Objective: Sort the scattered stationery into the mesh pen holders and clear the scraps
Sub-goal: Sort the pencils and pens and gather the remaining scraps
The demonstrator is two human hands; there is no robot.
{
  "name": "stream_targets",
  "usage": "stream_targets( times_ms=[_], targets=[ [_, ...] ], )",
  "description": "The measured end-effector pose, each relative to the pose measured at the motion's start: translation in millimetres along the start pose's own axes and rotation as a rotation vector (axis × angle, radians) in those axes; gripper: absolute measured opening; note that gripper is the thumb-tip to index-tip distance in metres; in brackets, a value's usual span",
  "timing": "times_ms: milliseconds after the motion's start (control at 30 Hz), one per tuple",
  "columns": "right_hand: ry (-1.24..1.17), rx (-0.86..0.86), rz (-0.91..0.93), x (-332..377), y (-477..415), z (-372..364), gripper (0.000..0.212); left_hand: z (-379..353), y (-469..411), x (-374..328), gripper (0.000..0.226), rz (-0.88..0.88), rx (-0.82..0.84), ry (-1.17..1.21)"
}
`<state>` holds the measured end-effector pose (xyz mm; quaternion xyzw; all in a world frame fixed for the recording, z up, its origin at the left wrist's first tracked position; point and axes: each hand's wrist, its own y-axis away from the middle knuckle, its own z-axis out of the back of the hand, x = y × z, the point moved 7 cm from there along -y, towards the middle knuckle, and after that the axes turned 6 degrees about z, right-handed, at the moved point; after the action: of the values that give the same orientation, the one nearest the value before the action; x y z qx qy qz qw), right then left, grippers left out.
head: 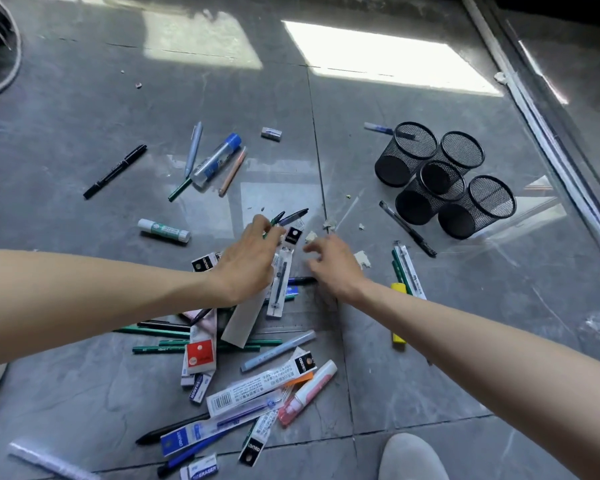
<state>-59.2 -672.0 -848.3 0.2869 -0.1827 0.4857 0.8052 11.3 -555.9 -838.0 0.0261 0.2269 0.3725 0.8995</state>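
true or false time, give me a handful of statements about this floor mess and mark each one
1. Four holders stand together on the right. True.
2. The holders are full of pens. False: they look empty.
3. The black marker lies apart from the pile, to its upper left. True.
4. The glue stick stands upright. False: it lies on its side.
5. The left hand pinches a green pen. True.
6. The yellow marker lies left of the pile. False: it lies to the right, partly hidden by the right forearm.
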Motion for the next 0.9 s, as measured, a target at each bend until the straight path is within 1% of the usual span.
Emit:
stream_targets(
  times_ms=[33,100,167,200,233,300,400,533,633,700,767,833,900],
  targets=[
    [0.071,-0.057,-0.04,-10,-2,7,0.036,-5,-4,-7,0.057,-0.044,0.021,0.004],
    [0.079,-0.095,-0.15,-32,-2,11,0.063,-16,-11,-21,0.056,-0.139,0.082,-0.002],
    [-0.017,-0.023,-0.248,-51,0,3,0.092,-29,-17,-39,0.056,-0.252,0.135,-0.001],
    [-0.043,0.013,-0.258,-59,2,-3,0.101,-37,-20,-47,0.057,-0.295,0.164,-0.002],
    [-0.034,0.036,-0.239,-64,4,-8,0.105,-44,-22,-53,0.059,-0.315,0.199,0.002],
    [0.015,0.037,-0.181,-73,5,-16,0.105,-57,-29,-60,0.068,-0.307,0.251,-0.005],
    [0.043,-0.04,-0.129,-79,-2,-12,0.101,-66,-34,-55,0.079,-0.246,0.251,-0.051],
    [0.118,-0.093,-0.072,-80,-26,-1,0.095,-60,-31,-36,0.079,-0.189,0.189,-0.132],
    [0.163,-0.059,-0.102,-84,-44,2,0.09,-49,-38,-26,0.076,-0.133,0.084,-0.11],
    [0.187,-0.028,-0.076,-81,-52,1,0.082,-47,-51,-24,0.078,-0.099,0.036,-0.146],
    [0.167,0.013,0.043,-71,-55,-1,0.07,-49,-64,-26,0.076,-0.096,0.018,-0.197],
    [0.077,0.037,0.168,-60,-47,-3,0.063,-53,-73,-33,0.073,-0.132,0.035,-0.208],
    [0.001,-0.012,0.2,-59,-33,1,0.06,-59,-74,-43,0.072,-0.197,0.103,-0.172]
  ],
)
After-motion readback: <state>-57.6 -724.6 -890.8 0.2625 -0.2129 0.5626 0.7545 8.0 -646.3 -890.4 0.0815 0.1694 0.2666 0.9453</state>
